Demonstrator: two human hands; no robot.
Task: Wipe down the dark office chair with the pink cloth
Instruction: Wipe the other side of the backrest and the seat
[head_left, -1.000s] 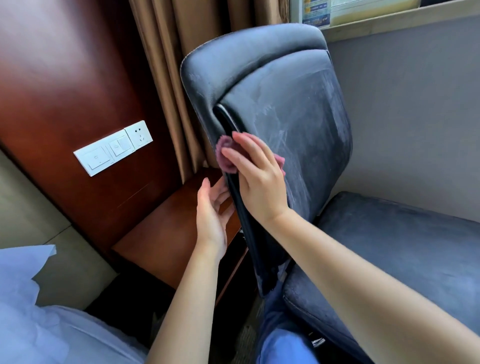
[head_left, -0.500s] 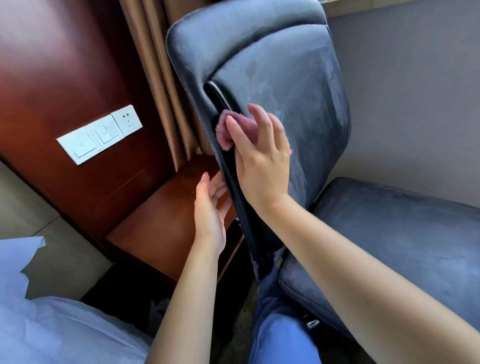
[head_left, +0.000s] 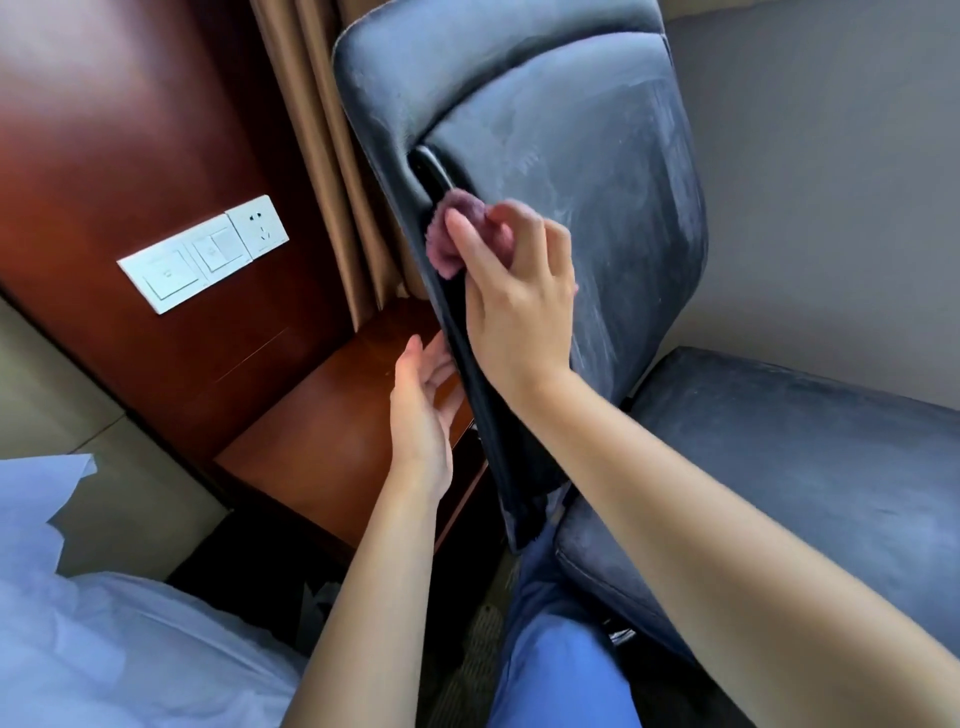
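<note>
A person in blue trousers (head_left: 561, 670) stands close against a dark office chair (head_left: 597, 171), with white bedding (head_left: 104, 639) bunched low at the near left. Both bare forearms reach forward from the bottom of the view. The left hand (head_left: 423, 410) hangs beside the chair back's black side edge, fingers relaxed and slightly spread, holding nothing; whether the fingertips touch the edge cannot be told. Higher up, the right hand (head_left: 519, 306) presses a pink cloth (head_left: 457, 234) against the left edge of the backrest, where the upholstery meets the black trim, its fingers curled over the bunched fabric. Pale streaks mark the backrest's dark blue-grey surface to the right of the cloth, and the seat cushion (head_left: 779, 441) extends toward the right. Behind the left hand sits a reddish-brown wooden ledge (head_left: 322, 441). Further back, a white switch and socket panel (head_left: 205, 254) is mounted on the wood wall panel, beside tan curtains (head_left: 311, 130) that hang behind the chair.
</note>
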